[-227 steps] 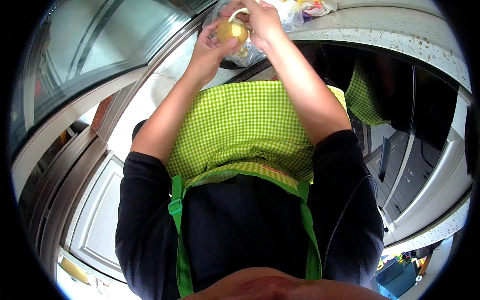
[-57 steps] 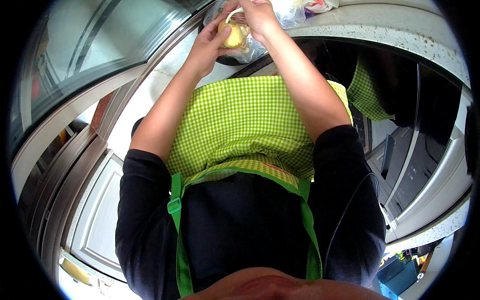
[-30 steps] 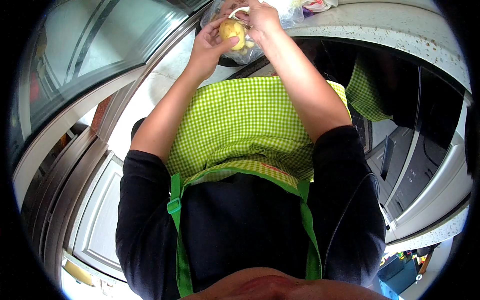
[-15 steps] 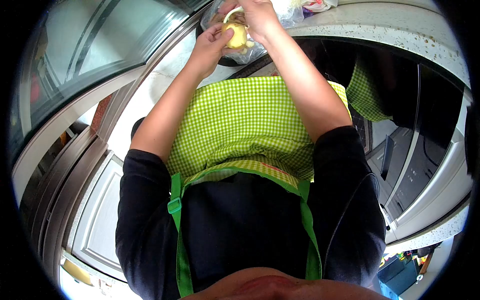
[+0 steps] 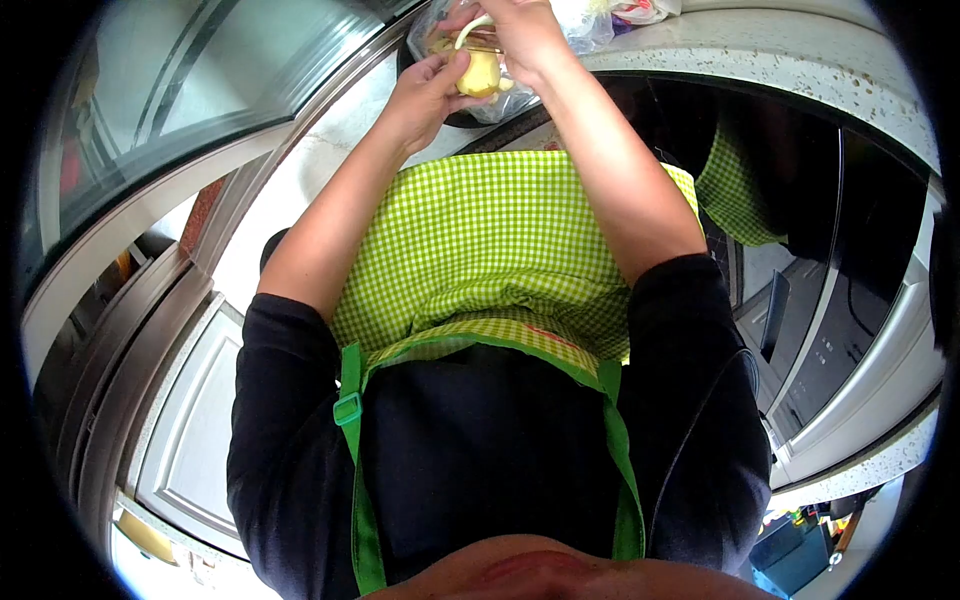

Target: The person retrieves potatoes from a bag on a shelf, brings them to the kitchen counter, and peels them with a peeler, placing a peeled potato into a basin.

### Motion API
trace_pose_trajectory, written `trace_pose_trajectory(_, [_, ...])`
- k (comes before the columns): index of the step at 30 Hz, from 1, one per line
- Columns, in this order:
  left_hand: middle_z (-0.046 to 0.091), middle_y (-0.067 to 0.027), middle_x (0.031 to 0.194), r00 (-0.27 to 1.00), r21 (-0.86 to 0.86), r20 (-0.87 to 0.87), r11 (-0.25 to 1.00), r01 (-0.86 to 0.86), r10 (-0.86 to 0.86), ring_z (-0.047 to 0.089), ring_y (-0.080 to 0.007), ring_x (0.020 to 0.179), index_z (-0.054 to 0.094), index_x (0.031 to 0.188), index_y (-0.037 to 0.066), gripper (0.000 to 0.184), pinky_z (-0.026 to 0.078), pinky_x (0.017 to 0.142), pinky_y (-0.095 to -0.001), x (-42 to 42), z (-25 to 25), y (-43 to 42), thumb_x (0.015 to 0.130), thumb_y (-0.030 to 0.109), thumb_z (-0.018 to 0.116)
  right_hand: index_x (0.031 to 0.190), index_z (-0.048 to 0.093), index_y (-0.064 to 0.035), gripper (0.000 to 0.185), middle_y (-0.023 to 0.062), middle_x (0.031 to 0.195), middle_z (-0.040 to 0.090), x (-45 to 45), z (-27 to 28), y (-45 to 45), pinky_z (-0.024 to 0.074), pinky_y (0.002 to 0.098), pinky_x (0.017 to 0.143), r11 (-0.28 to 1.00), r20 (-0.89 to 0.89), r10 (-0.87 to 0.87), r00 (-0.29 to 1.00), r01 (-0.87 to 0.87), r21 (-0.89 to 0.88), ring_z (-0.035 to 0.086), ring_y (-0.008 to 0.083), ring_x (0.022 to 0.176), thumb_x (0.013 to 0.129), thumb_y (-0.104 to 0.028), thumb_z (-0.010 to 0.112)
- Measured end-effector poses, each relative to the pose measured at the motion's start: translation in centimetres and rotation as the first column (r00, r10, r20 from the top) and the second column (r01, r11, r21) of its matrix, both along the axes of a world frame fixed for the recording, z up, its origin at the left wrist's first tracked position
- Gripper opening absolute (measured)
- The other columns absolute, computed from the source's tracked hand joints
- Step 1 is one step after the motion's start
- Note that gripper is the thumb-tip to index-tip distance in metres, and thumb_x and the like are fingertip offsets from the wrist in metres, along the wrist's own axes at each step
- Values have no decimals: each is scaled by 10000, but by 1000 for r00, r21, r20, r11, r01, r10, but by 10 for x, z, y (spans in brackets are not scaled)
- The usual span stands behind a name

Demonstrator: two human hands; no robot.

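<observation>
At the top of the head view, my left hand [image 5: 430, 88] is closed round a pale yellow, largely peeled potato [image 5: 479, 74]. My right hand [image 5: 522, 38] grips a peeler [image 5: 474, 27] with a curved whitish frame, held against the potato's upper side. The fingertips of my right hand are partly cut off by the frame edge. Beneath both hands lies a clear plastic bag [image 5: 494, 110] with peelings in it, over a dark round container [image 5: 462, 120] whose rim shows only in part.
More plastic bags [image 5: 640, 12] lie at the top, right of my hands. A speckled countertop [image 5: 760, 50] curves along the upper right, above a glossy black panel [image 5: 790, 150]. Sliding glass [image 5: 230, 80] stands at the upper left. A green checked apron [image 5: 480, 230] hangs in front.
The potato has been turned in my left hand, and more of its surface shows pale yellow than in the earliest frame. The peeler has shifted slightly over it. Both hands keep their hold.
</observation>
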State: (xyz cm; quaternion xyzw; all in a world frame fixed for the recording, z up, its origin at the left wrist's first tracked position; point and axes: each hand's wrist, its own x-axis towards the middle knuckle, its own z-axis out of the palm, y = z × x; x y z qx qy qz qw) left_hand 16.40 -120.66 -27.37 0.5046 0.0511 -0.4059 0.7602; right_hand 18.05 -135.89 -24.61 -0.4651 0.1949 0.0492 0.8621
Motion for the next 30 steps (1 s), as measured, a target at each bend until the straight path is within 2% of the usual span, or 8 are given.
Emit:
trace_pose_trajectory(4, [583, -134, 1126, 999, 6, -34, 1000, -17, 18, 614, -206, 1001, 458, 1217, -55, 492, 549, 850, -321, 0, 1, 0, 915, 309, 593, 781, 543, 11, 255, 121, 678, 626, 0, 0, 3, 554, 349, 545, 999, -43, -53, 998, 54, 3, 661, 228, 618, 863, -201, 657])
trace_pose_trajectory(9, [594, -123, 1109, 982, 117, 187, 991, -57, 35, 604, -170, 985, 485, 1227, -56, 534, 536, 833, -288, -2, 2, -3, 806, 158, 734, 797, 530, 36, 225, 147, 701, 622, 1, -11, 4, 560, 359, 548, 984, -59, -151, 987, 156, 88, 662, 250, 621, 877, -155, 618])
trace_pose_trajectory(15, [599, -119, 1131, 874, 166, 485, 984, -63, -26, 602, -156, 988, 447, 1267, -54, 595, 512, 841, -277, -11, 3, -8, 778, 106, 746, 810, 553, 38, 203, 157, 709, 626, 6, -22, -4, 548, 352, 541, 930, -106, -312, 944, 326, 172, 652, 253, 636, 887, -144, 598])
trace_pose_trajectory(17, [599, -119, 1120, 924, 152, 383, 985, -82, 17, 606, -153, 958, 472, 1247, -55, 592, 519, 827, -280, -6, 3, -6, 761, 111, 765, 811, 564, 33, 200, 155, 713, 632, 8, -21, -5, 541, 344, 538, 911, -159, -346, 925, 371, 179, 649, 247, 639, 888, -148, 600])
trace_pose_trajectory(19, [600, -120, 1110, 959, 138, 274, 984, -109, 67, 611, -149, 929, 496, 1228, -57, 589, 526, 814, -283, -2, 5, -4, 743, 117, 784, 809, 584, 26, 218, 148, 722, 645, 8, -17, -4, 525, 321, 526, 993, -62, -114, 991, 117, 35, 641, 219, 613, 875, -177, 630])
trace_pose_trajectory(21, [613, -113, 1079, 986, 168, 168, 985, -38, 10, 620, -153, 900, 522, 1203, -57, 560, 536, 785, -284, 2, 9, -2, 752, 153, 781, 807, 588, 23, 228, 143, 717, 648, 2, -11, 2, 519, 314, 521, 997, -86, -73, 994, 73, -14, 636, 207, 599, 866, -189, 645])
trace_pose_trajectory(27, [609, -105, 1065, 987, 218, 151, 976, 21, -55, 612, -160, 943, 510, 1193, -58, 509, 517, 833, -287, 0, 12, -3, 787, 138, 746, 801, 591, 22, 238, 137, 703, 648, -1, -16, 5, 517, 314, 505, 990, -38, 15, 999, -20, -142, 627, 191, 567, 853, -200, 661])
trace_pose_trajectory(30, [613, -105, 1086, 970, 139, 242, 990, -28, -7, 599, -154, 967, 524, 1210, -55, 590, 487, 863, -272, -4, 9, -2, 731, 152, 800, 785, 580, 27, 221, 143, 705, 642, -2, -17, 6, 528, 332, 515, 997, -56, -73, 996, 72, -9, 631, 208, 577, 859, -172, 639])
